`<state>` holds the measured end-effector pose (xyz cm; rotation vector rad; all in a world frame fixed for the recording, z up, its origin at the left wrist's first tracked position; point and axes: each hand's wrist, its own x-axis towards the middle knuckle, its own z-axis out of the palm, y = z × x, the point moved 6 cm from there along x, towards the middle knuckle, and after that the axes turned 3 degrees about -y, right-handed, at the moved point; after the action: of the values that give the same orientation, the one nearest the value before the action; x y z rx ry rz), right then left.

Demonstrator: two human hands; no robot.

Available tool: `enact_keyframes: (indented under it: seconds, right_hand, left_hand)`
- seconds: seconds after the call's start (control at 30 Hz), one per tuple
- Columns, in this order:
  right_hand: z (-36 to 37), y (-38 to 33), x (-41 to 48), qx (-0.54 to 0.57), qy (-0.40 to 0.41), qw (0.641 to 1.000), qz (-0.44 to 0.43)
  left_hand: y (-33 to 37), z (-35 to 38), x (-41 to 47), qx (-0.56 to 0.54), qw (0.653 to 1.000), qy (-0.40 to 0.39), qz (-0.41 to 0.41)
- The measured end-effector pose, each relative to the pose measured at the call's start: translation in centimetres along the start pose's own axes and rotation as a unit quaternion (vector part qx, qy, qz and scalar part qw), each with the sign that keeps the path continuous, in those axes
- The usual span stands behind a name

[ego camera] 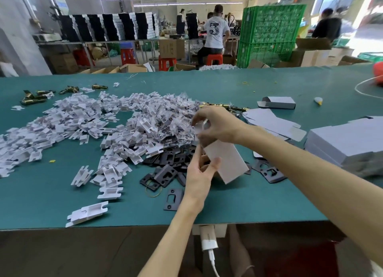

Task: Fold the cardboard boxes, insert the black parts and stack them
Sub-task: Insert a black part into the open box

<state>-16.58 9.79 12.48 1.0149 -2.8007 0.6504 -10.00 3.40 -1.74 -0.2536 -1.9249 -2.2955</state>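
A: So, what is held, and how?

B: A white cardboard box [226,160] is held tilted just above the counter [228,206], over the black plates [165,173]. Its lower end is pinched by the left hand [202,173], with the thumb laid on the smooth front face and the fingers behind. Its upper end is gripped by the right hand [217,124], whose fingers are curled round a flap.

A: And the materials?

B: The plates are flat, matt and rectangular, with cut-out holes, and are heaped loosely. A wide pile of white moulded inserts [83,119], notched at the ends, is spread to the left. Crinkled clear bags [176,119] are piled between the inserts and the hands. Flat pale blanks [339,140] are stacked at the right, and a second box [277,102] is lain on its side beyond them. Brass latches [33,97] are scattered at the far left. The counter is covered in a dull green mat.

A: What cannot be made out?

B: The open top of the held box is hidden by the right hand, so its contents cannot be told. The contents of the bags are too small to tell. The stack of blanks is cut off by the right edge.
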Motion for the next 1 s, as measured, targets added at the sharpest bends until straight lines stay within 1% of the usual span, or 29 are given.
enact_keyframes:
  seconds: [0.1, 0.2, 0.27, 0.33, 0.37, 0.4, 0.47, 0.53, 0.67, 0.77, 0.87, 1.0]
  right_hand:
    - [-0.8, 1.9, -1.8, -0.018, 0.03, 0.999, -0.005]
    - [-1.4, 2.0, -2.9, -0.005, 0.061, 0.998, -0.031]
    - [-2.1, 1.9, -3.4, 0.021, 0.118, 0.992, -0.039]
    - [-3.2, 2.2, -3.8, 0.059, 0.17, 0.983, -0.027]
    - [-3.4, 2.4, -3.8, 0.055, 0.171, 0.983, -0.021]
    - [-3.3, 2.6, -3.8, 0.032, 0.153, 0.988, -0.018]
    - [-2.3, 2.8, -3.8, -0.021, 0.09, 0.996, -0.016]
    - [-1.5, 3.0, -4.0, -0.038, 0.059, 0.997, -0.015]
    - [-1.4, 2.9, -4.0, -0.055, 0.065, 0.996, -0.012]
    - [-1.8, 3.2, -3.7, -0.062, 0.043, 0.997, 0.03]
    - [-2.0, 3.1, -3.8, -0.067, 0.022, 0.997, 0.042]
    - [-2.2, 2.9, -4.1, -0.077, 0.034, 0.995, 0.048]
  left_hand:
    - [-0.3, 0.2, 0.2, -0.002, 1.0, -0.007, -0.013]
    - [-0.1, 0.4, -0.1, -0.006, 1.0, -0.014, -0.014]
    - [0.0, 0.3, -0.2, 0.001, 1.0, -0.007, -0.011]
    - [0.1, 0.2, -0.2, 0.005, 1.0, -0.001, -0.013]
    - [0.1, 0.2, -0.2, 0.011, 1.0, 0.0, -0.013]
    - [0.1, 0.2, -0.1, 0.016, 1.0, 0.001, -0.013]
    - [-0.1, 0.1, 0.0, 0.018, 1.0, -0.003, -0.012]
    - [0.0, 0.2, -0.1, 0.013, 1.0, -0.006, -0.011]
    - [-0.2, 0.2, 0.0, 0.009, 1.0, -0.003, -0.013]
    - [-0.3, 0.2, 0.1, 0.005, 1.0, -0.003, -0.011]
    - [-0.3, 0.2, 0.1, -0.001, 1.0, -0.002, -0.012]
    - [-0.1, 0.2, 0.0, 0.002, 1.0, 0.003, -0.01]
